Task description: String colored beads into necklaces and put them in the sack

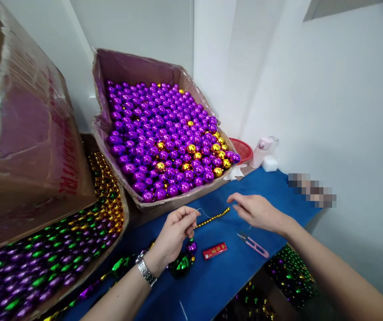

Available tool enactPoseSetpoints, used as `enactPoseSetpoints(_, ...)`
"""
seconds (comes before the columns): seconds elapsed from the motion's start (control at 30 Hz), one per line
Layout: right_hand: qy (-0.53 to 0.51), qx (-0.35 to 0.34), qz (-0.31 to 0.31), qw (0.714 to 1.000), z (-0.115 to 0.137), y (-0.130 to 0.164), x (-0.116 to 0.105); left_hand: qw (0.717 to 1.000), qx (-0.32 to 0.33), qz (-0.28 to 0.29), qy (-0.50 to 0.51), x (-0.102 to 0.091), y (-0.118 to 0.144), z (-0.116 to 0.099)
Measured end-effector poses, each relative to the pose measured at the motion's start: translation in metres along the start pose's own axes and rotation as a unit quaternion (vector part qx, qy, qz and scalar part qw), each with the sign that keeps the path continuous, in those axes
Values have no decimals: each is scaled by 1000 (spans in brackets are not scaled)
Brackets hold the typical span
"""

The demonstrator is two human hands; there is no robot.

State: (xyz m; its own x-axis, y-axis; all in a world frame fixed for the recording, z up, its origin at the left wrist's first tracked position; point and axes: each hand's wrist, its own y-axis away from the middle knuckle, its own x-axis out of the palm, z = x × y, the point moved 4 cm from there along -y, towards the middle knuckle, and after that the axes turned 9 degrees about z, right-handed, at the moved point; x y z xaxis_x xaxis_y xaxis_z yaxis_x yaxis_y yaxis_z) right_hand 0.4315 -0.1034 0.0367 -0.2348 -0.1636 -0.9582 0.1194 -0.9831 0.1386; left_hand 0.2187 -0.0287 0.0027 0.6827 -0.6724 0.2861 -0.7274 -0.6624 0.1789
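Observation:
My left hand (175, 232), with a metal watch at the wrist, pinches a thin wire and the near end of a strand of small gold beads (213, 218) above the blue table (225, 276). A purple ball (192, 246) and a green ball (180, 264) hang or lie just below that hand. My right hand (256, 211) hovers to the right of the strand's far end, fingers loosely curled; it seems to hold the fine wire, though I cannot tell. Pink thread snips (253, 244) and a small red packet (214, 250) lie between the hands.
A tilted cardboard box (134, 71) full of purple and gold balls stands behind the hands. At left, a box (27, 147) sits above a tray of mixed green, purple and gold beads (44, 263). Red basket (243, 149), pink cup (261, 150), white sponge (270, 163) by the wall.

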Motion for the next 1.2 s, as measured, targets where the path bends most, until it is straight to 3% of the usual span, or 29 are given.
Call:
enactPoseSetpoints(0.17, 21, -154, 2, 988, 70, 7, -19, 991, 31, -1, -129, 6, 0, -7)
enactPoseSetpoints(0.3, 43, -195, -20, 980, 92, -7, -14, 976, 78, 68, -192, 17, 2, -13)
enactPoseSetpoints(0.4, 29, -198, -16, 980, 94, -17, -10, 968, 73, 123, -206, 20, 6, -12)
enactPoseSetpoints(0.63, 18, -190, 0, 982, 97, -23, -7, 949, 54, 177, -257, 22, 15, -9)
enactPoseSetpoints(0.73, -3, -184, 2, 983, 95, -24, -10, 934, 69, 156, -314, 22, 15, -11)
enactPoseSetpoints(0.87, -51, -157, -3, 986, 74, -15, -20, 910, 89, 106, -391, 15, 16, -22)
enactPoseSetpoints(1.03, -177, -159, -2, 971, 64, 7, -23, 890, 121, 82, -432, 11, 19, -42)
enactPoseSetpoints(1.1, -316, -169, -49, 932, 75, 11, -23, 885, 142, 83, -436, 15, 19, -50)
enactPoseSetpoints(1.13, -414, -177, -83, 889, 81, 11, -24, 883, 154, 82, -435, 17, 19, -55)
enactPoseSetpoints(1.2, -599, -197, -143, 763, 94, 7, -27, 886, 170, 73, -424, 20, 18, -64)
